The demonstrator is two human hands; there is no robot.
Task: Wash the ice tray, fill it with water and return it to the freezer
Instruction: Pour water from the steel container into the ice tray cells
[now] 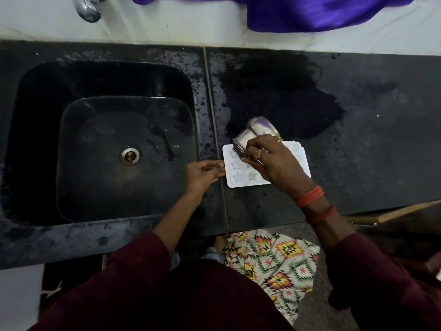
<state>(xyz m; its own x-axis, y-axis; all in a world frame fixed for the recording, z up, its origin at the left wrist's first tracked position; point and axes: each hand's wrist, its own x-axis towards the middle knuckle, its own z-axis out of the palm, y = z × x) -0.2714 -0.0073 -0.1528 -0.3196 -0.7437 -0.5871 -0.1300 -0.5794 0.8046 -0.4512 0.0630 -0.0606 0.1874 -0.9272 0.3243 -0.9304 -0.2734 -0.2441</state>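
1. The white ice tray, with star-shaped pockets, lies flat on the black counter, at about 3 o'clock from the sink drain and just right of the seam beside the sink.
2. The right hand grasps a steel cup. Its fingers are curled round the cup's rim end and the cup is tipped, mouth facing 7 o'clock, over the tray's far left pockets. Whether water is running out cannot be told.
3. That hand covers the tray's middle, so only the pockets at the tray's 8 o'clock corner and a strip at its 2 o'clock corner show.
4. The left hand sits at 9 o'clock from the tray. Its fingers are stretched out and only lightly bent, the tips touching the tray's left rim without closing round it.
5. Rings show on the right fingers, and red bands circle that wrist.
6. A dark wet patch spreads over the counter at 12 o'clock from the tray.
7. A metal tap hangs at 11 o'clock above the sink, and a purple cloth hangs at 1 o'clock from the tray.
8. A patterned cloth lies below the counter edge, at 6 o'clock from the tray.
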